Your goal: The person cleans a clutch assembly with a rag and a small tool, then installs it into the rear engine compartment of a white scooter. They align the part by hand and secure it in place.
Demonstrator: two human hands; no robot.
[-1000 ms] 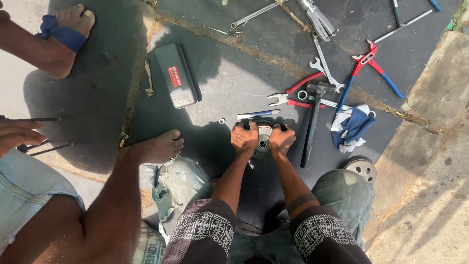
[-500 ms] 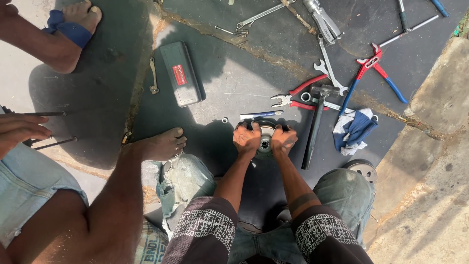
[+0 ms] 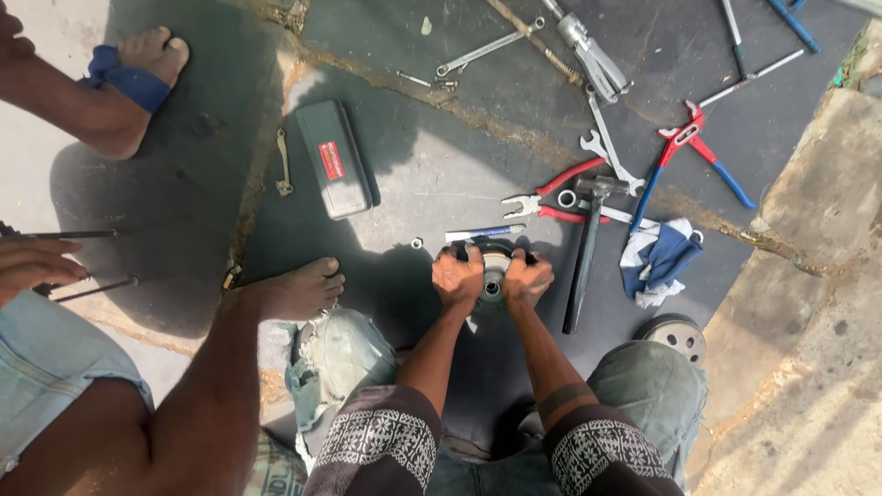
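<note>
Both my hands grip a round dark metal part [image 3: 494, 266] with a pale hub, pressed on the dark floor mat in front of me. My left hand [image 3: 457, 276] clasps its left side and my right hand [image 3: 526, 279] its right side; most of the part is hidden under the fingers. A long black hammer [image 3: 585, 253] lies just right of my right hand. Red-handled pliers [image 3: 548, 195] and a small blue-and-white tool [image 3: 484, 233] lie just beyond the part.
A grey tool case [image 3: 333, 158] lies at left centre, with spanners [image 3: 481, 52], red-and-blue pliers [image 3: 691, 152] and a blue-white rag [image 3: 659, 260] farther out. Another person's bare foot [image 3: 296, 290], leg and hand [image 3: 32, 264] are at left. A perforated disc [image 3: 677, 336] sits at right.
My hands stay clamped on the round part and shift slightly with it. The other person's hand at left has moved a little.
</note>
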